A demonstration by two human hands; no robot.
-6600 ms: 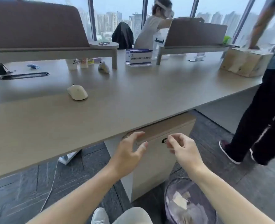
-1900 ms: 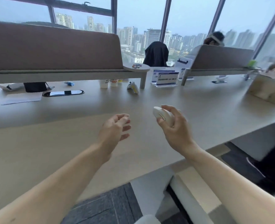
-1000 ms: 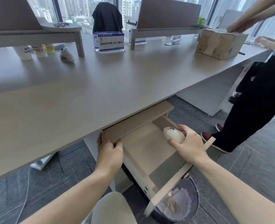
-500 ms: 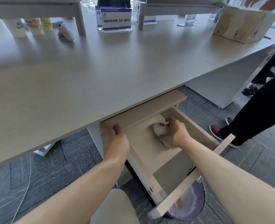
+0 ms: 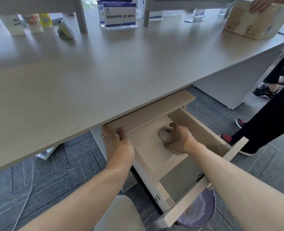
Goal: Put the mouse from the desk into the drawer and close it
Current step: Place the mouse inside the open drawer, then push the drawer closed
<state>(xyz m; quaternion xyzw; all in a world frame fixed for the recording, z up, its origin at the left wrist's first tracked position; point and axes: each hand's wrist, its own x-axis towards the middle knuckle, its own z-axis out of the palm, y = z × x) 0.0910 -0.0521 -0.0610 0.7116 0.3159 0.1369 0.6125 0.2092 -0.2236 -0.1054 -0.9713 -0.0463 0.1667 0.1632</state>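
Grey carpet tiles cover the floor under a long pale tabletop [image 5: 121, 64], and beneath its near edge the drawer [image 5: 179, 165] stands pulled out, its front panel swung toward the lower right. Inside it the right hand [image 5: 179, 139] forms the grip on the mouse [image 5: 166, 136]: fingers are curled over the far side and the thumb sits at the near side, so the grip is clamped on the mouse, which seems to rest on the drawer floor, though the contact is hidden. Only the pale top of the mouse, with its reddish wheel, shows just to the left of the grip. Farther left of the grip, the left hand [image 5: 116, 140] clasps the top edge of the cabinet, above the drawer's left wall, thumb on top and fingers wrapped over the corner; a ring shows on one finger. Below the grip, past the drawer front, a bin with a purplish liner [image 5: 199, 209] stands on the floor. Well beyond the grip, on the tabletop, stand some printed cups [image 5: 33, 22], a blue and white sign holder [image 5: 119, 14] and a cardboard box [image 5: 254, 20] with another person's hand on it. To the right of the grip stand another person's dark trousers and shoes [image 5: 226, 137].
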